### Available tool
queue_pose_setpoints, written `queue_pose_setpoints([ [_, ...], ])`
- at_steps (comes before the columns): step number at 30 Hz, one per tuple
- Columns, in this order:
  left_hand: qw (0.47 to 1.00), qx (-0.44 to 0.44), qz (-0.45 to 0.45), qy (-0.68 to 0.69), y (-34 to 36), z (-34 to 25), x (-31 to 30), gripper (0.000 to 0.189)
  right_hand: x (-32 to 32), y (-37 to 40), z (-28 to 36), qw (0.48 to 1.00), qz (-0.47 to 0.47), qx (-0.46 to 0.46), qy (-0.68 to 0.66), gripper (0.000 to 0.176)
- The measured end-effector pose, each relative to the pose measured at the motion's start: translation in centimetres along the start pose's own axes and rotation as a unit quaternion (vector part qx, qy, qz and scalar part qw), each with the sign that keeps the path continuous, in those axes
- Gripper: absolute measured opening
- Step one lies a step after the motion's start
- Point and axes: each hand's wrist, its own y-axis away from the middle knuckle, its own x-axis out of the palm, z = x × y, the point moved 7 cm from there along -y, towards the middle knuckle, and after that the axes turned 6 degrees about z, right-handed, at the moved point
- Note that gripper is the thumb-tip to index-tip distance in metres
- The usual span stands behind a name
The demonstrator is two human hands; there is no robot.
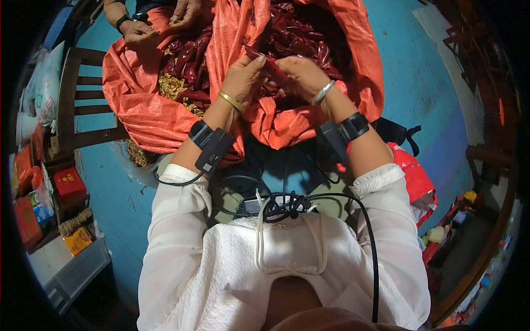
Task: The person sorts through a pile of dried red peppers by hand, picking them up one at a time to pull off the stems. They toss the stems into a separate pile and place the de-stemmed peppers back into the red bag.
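Note:
A long dark-red dried chili pepper point(274, 70) is stretched between my two hands, above an open orange woven sack point(359, 60). My left hand point(243, 80), with a gold bangle at the wrist, pinches it between thumb and fingers. The fingers of my right hand point(305, 76), which has a silver bangle, are closed around its other end, partly hidden. Below and behind both hands, many more red chili peppers point(298, 36) fill the sack. To the left, a second orange sack point(143, 118) holds chili peppers and yellowish stem bits point(172, 87).
Another person's hands point(141, 34) work over the left sack. A wooden chair point(69, 99) stands at left. A red plastic bag point(411, 176) lies by my right arm. Black cables point(287, 207) run across my lap to the wrist devices. The floor point(419, 83) is blue.

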Motion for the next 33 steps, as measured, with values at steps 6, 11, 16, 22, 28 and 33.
queue_pose_setpoints([
  [6, 0.998, 0.012, -0.006, 0.055, -0.1, -0.2, -0.6, 0.012, -12.8, -0.1, 2.7, 0.867, -0.410, -0.058, 0.277, 0.052],
  [11, 0.998, 0.009, -0.006, 0.061, 0.7, -1.0, -0.1, 0.015, -10.4, -2.6, 1.0, 0.922, -0.222, -0.125, 0.293, 0.040],
  [16, 0.997, 0.009, -0.025, 0.068, 1.1, -0.9, -0.8, 0.013, -3.7, -3.1, 0.7, 0.904, -0.013, -0.116, 0.411, 0.031],
  [22, 0.998, 0.016, -0.006, 0.063, 2.0, -1.6, -1.1, 0.013, 1.6, -2.4, 3.5, 0.749, -0.042, -0.236, 0.618, 0.026],
  [28, 0.998, 0.014, -0.010, 0.065, 3.2, -2.3, -1.4, 0.012, -1.3, -6.1, 2.3, 0.819, -0.097, -0.170, 0.540, 0.042],
  [33, 0.999, 0.021, 0.009, 0.046, 4.1, -3.9, -1.8, 0.013, -3.0, -4.2, 4.7, 0.771, -0.216, -0.186, 0.569, 0.030],
])
